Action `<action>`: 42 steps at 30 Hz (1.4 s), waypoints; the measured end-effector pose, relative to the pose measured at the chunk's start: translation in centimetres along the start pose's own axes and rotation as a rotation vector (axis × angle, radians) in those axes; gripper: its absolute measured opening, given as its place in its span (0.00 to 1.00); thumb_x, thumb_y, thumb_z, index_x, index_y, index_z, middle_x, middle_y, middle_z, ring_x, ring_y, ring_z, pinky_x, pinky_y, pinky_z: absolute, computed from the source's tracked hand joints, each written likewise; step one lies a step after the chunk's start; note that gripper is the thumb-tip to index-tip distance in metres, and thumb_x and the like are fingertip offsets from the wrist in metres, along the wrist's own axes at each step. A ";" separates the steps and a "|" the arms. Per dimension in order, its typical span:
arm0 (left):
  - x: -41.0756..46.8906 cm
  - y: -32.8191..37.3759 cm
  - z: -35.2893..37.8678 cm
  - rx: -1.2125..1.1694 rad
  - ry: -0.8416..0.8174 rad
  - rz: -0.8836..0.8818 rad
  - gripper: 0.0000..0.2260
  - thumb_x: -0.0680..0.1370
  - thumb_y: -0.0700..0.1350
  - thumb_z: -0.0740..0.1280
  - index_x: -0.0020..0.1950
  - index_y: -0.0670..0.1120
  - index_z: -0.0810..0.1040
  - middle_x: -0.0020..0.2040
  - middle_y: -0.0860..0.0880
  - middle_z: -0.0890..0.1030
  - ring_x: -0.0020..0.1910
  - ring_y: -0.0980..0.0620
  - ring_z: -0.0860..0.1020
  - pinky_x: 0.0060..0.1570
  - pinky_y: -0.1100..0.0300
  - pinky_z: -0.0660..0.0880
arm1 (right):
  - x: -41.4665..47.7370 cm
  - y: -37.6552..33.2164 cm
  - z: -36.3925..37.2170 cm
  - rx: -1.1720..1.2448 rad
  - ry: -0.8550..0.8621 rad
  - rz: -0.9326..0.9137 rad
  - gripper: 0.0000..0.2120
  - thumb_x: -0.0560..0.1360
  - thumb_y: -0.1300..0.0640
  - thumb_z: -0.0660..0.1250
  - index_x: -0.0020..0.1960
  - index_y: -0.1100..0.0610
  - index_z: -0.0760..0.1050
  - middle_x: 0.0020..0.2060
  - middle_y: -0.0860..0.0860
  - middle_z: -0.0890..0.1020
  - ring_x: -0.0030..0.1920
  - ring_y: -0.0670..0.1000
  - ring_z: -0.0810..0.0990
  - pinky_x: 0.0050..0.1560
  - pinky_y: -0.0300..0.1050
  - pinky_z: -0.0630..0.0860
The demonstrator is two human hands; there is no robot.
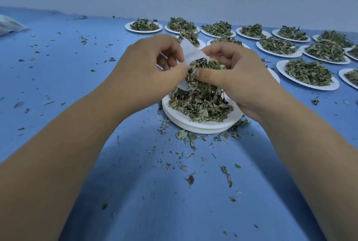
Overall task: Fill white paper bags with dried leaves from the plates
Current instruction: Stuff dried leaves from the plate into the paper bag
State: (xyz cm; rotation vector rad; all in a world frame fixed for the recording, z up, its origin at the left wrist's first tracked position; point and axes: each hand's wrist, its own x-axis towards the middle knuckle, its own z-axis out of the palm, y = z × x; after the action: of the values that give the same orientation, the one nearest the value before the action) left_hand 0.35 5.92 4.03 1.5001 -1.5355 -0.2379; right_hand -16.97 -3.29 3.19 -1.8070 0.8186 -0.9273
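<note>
While the left hand (155, 62) pinches one white paper bag (190, 53) in its grip above the near stack of plates (193, 125), the right hand (238, 74) closes its grip on a clump of dried leaves (204, 65) at the bag's mouth. At least thirteen more heaped plates (310, 87) line the blue tabletop (77, 70).

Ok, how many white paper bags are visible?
1: the white paper bag, gripped by the left hand above the near plate while the right hand pinches dried leaves at its mouth. The pale bundle at far left may hold more.
</note>
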 end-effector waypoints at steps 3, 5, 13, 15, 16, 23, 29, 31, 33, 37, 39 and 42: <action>-0.3 -0.3 0.8 0.018 -0.014 0.004 0.02 0.74 0.46 0.70 0.45 0.52 0.80 0.40 0.52 0.81 0.40 0.51 0.81 0.45 0.55 0.80 | 0.0 0.1 0.0 -0.041 0.023 -0.016 0.19 0.63 0.53 0.79 0.53 0.50 0.83 0.50 0.50 0.87 0.51 0.52 0.86 0.59 0.61 0.80; -0.4 -0.3 1.1 0.029 0.007 0.013 0.03 0.75 0.44 0.72 0.45 0.51 0.80 0.39 0.53 0.82 0.39 0.53 0.80 0.45 0.57 0.80 | 0.0 0.2 0.0 -0.071 0.039 -0.017 0.18 0.64 0.53 0.80 0.53 0.49 0.83 0.50 0.50 0.86 0.50 0.50 0.85 0.58 0.58 0.81; -0.5 0.5 1.1 -0.107 0.001 0.002 0.05 0.75 0.36 0.73 0.42 0.45 0.82 0.35 0.45 0.82 0.34 0.47 0.84 0.42 0.47 0.82 | 0.2 0.5 0.1 -0.196 0.126 -0.066 0.10 0.68 0.58 0.76 0.46 0.48 0.80 0.42 0.51 0.85 0.32 0.44 0.73 0.33 0.39 0.72; -0.8 0.8 1.2 -0.149 -0.039 0.025 0.05 0.75 0.35 0.73 0.42 0.44 0.82 0.35 0.44 0.82 0.34 0.46 0.83 0.41 0.45 0.82 | 0.3 0.6 0.2 -0.282 0.149 -0.066 0.10 0.66 0.59 0.74 0.46 0.48 0.79 0.42 0.51 0.84 0.31 0.44 0.71 0.32 0.37 0.69; -0.9 0.9 1.4 -0.144 -0.051 0.039 0.05 0.75 0.35 0.73 0.42 0.45 0.82 0.35 0.45 0.82 0.34 0.44 0.83 0.41 0.44 0.82 | 0.3 0.6 0.3 -0.317 0.156 -0.069 0.11 0.66 0.60 0.73 0.45 0.48 0.79 0.40 0.48 0.82 0.30 0.42 0.70 0.31 0.36 0.68; -0.5 0.3 1.5 -0.024 0.098 0.006 0.06 0.74 0.39 0.71 0.40 0.50 0.81 0.35 0.47 0.82 0.36 0.43 0.81 0.43 0.46 0.81 | -0.1 0.3 0.8 -0.398 0.173 -0.084 0.13 0.69 0.48 0.73 0.50 0.43 0.74 0.43 0.39 0.78 0.36 0.32 0.72 0.34 0.27 0.66; -0.2 0.0 1.3 0.026 0.216 -0.074 0.03 0.73 0.44 0.70 0.41 0.52 0.80 0.33 0.53 0.82 0.34 0.52 0.83 0.44 0.51 0.82 | -0.8 -1.2 0.0 -0.359 0.150 -0.156 0.17 0.70 0.43 0.75 0.52 0.45 0.71 0.48 0.43 0.80 0.36 0.45 0.78 0.40 0.47 0.77; -0.2 -0.1 1.2 0.020 0.237 -0.104 0.03 0.73 0.44 0.71 0.40 0.52 0.80 0.33 0.53 0.82 0.34 0.54 0.83 0.44 0.51 0.82 | -1.1 -1.8 -0.4 -0.378 0.097 -0.162 0.16 0.70 0.43 0.75 0.51 0.45 0.72 0.49 0.43 0.80 0.37 0.45 0.80 0.42 0.47 0.77; -0.2 -0.2 1.2 -0.004 0.241 -0.121 0.03 0.73 0.43 0.71 0.40 0.51 0.81 0.33 0.53 0.82 0.34 0.54 0.83 0.44 0.50 0.83 | -1.3 -2.1 -0.7 -0.498 0.035 -0.172 0.12 0.71 0.45 0.75 0.50 0.43 0.74 0.48 0.41 0.80 0.39 0.42 0.82 0.42 0.42 0.76; -0.2 -0.2 1.2 -0.034 0.178 -0.121 0.03 0.73 0.43 0.71 0.40 0.50 0.82 0.34 0.50 0.84 0.36 0.48 0.85 0.45 0.50 0.83 | -1.4 -1.9 -0.3 -0.600 -0.003 -0.211 0.07 0.71 0.52 0.77 0.46 0.45 0.80 0.41 0.41 0.83 0.41 0.39 0.82 0.43 0.35 0.78; -0.2 -0.1 1.3 -0.053 0.134 -0.116 0.04 0.74 0.42 0.71 0.41 0.50 0.83 0.35 0.48 0.84 0.37 0.47 0.85 0.45 0.49 0.83 | -1.4 -1.6 0.0 -0.572 -0.008 -0.242 0.06 0.72 0.54 0.77 0.46 0.47 0.83 0.39 0.41 0.83 0.42 0.39 0.82 0.44 0.31 0.77; -0.2 0.1 1.3 -0.072 0.087 -0.119 0.05 0.75 0.38 0.71 0.42 0.48 0.83 0.34 0.48 0.84 0.36 0.48 0.85 0.45 0.46 0.83 | -1.5 -1.3 0.5 -0.504 0.017 -0.293 0.06 0.71 0.57 0.78 0.47 0.49 0.84 0.38 0.41 0.84 0.41 0.39 0.83 0.44 0.30 0.77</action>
State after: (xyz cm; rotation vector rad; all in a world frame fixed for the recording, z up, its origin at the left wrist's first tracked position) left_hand -0.69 5.55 3.34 1.5269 -1.3569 -0.2902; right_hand -17.11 -1.43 3.87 -2.4086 0.8661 -0.9794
